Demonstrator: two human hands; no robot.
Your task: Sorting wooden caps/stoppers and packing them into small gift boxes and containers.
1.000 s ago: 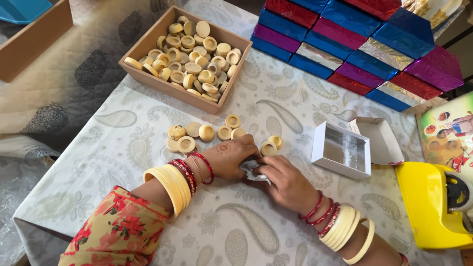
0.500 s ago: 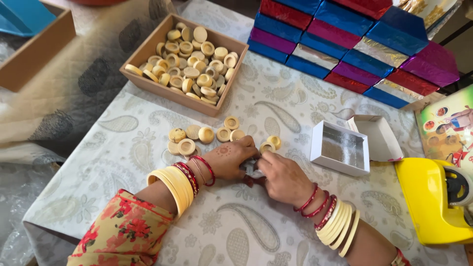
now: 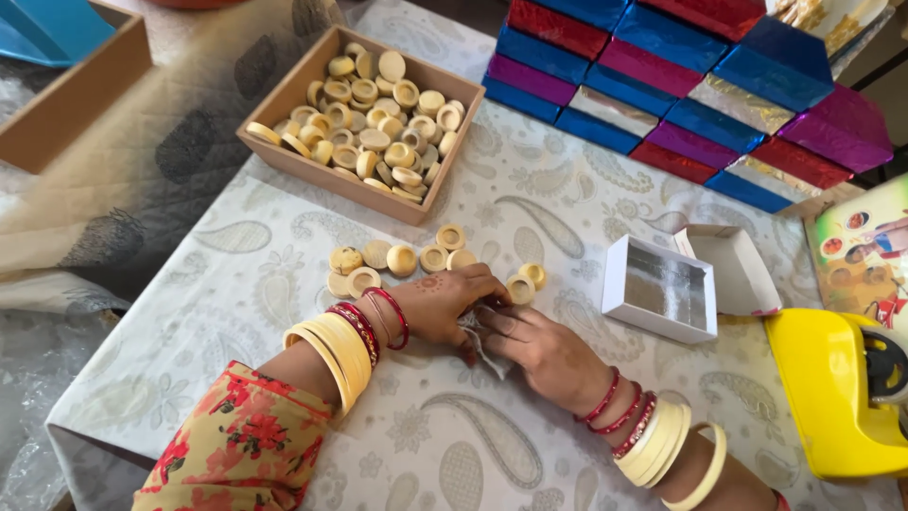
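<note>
My left hand (image 3: 445,301) and my right hand (image 3: 534,343) meet at the middle of the table, fingers pinched together on a small whitish piece of wrapping (image 3: 476,339) that is mostly hidden between them. Just beyond my fingers lie several loose cream-coloured round discs (image 3: 402,259), and two more discs (image 3: 526,282) sit right by my fingertips. Both wrists carry cream and red bangles. An open small white box (image 3: 659,290) with a silvery lining stands to the right of my hands, its lid (image 3: 726,268) behind it.
A cardboard tray (image 3: 274,156) full of discs stands at the back left. Shiny blue, red and purple boxes (image 3: 681,85) are stacked at the back right. A yellow tape dispenser (image 3: 837,393) sits at the right edge. Another brown tray (image 3: 71,104) lies far left.
My hands stay pressed together on the small wrapping, with the fingers shifting only slightly. The view has drifted a little.
</note>
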